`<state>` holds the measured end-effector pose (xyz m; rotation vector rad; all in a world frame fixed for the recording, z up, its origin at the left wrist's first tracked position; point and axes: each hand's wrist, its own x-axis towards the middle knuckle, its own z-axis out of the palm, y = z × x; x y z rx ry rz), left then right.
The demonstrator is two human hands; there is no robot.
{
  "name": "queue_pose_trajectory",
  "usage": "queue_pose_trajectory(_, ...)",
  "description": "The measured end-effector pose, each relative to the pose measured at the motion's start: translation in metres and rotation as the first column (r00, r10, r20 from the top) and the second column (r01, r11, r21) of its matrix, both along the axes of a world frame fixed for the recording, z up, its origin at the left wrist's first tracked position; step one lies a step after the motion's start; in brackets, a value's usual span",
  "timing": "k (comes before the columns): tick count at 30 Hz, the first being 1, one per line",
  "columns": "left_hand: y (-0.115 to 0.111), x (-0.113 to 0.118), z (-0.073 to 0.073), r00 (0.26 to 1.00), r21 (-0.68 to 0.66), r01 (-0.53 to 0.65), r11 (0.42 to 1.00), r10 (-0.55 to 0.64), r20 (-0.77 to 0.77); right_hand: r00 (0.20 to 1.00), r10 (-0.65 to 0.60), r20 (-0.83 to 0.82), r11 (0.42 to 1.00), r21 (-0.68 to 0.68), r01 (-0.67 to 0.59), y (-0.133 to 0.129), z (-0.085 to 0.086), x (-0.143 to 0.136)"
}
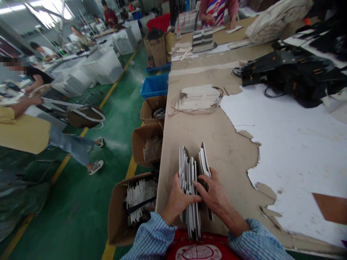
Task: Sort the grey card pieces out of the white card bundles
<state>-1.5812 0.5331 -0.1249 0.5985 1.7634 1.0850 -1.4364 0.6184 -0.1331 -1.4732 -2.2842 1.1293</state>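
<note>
A stack of thin flat pieces [188,173], white-edged with dark grey faces, stands on edge at the near left side of the table. My left hand [179,196] wraps round its left side, thumb across the near edges. On the right, my right hand [213,191] grips a smaller bundle of the same pieces [204,159], its thumb and fingers round it. A narrow gap parts the bundle from the stack at the top. The pieces' lower ends reach the red apron [200,249] at my front.
Cardboard boxes with cut pieces [116,213] and a blue bin [154,86] line the table's left side. Farther up lies a pile of pale pieces [199,97]. White sheeting [292,144] and black bags [292,68] cover the right. A person [67,141] walks in the aisle; another stands at the far end.
</note>
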Motion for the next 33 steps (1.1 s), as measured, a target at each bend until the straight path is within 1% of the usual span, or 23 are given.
queue_pose_trajectory(7,-0.003,-0.007,-0.001,0.999,0.005,0.03,1.0,-0.03,-0.026,1.0,-0.022,-0.018,0.999,0.027,0.023,0.001,-0.016,0.007)
queue_pose_trajectory(11,-0.005,-0.01,-0.002,0.999,0.009,0.036,0.999,-0.035,-0.037,0.999,-0.024,-0.041,0.998,0.052,0.026,-0.001,-0.018,0.007)
queue_pose_trajectory(15,-0.005,-0.01,0.001,0.999,0.0,0.054,0.999,-0.054,-0.006,0.996,-0.048,-0.075,0.992,0.111,0.056,-0.005,-0.019,0.006)
queue_pose_trajectory(17,-0.004,-0.01,0.003,0.998,-0.009,0.064,0.998,-0.064,-0.006,0.996,-0.035,-0.082,0.99,0.131,0.046,-0.006,-0.02,0.006)
queue_pose_trajectory(19,-0.003,-0.009,0.003,0.997,-0.001,0.071,0.998,-0.071,-0.021,0.997,0.002,-0.078,0.988,0.156,0.011,-0.005,-0.021,0.006)
queue_pose_trajectory(22,-0.003,-0.007,0.003,0.998,0.028,0.064,0.998,-0.064,0.008,0.996,0.08,-0.041,0.979,0.189,-0.071,-0.004,-0.018,0.003)
queue_pose_trajectory(24,-0.002,-0.006,0.004,0.997,0.044,0.052,0.998,-0.054,0.046,0.995,0.095,-0.003,0.976,0.195,-0.093,-0.004,-0.012,0.0)
queue_pose_trajectory(29,0.0,-0.006,0.008,0.998,0.056,0.037,0.998,-0.039,0.048,0.998,0.062,0.033,0.983,0.174,-0.066,-0.005,-0.001,-0.008)
queue_pose_trajectory(33,0.0,-0.004,0.012,0.998,0.045,0.036,0.998,-0.038,0.055,0.997,0.06,0.048,0.993,0.104,-0.065,-0.004,-0.002,-0.01)
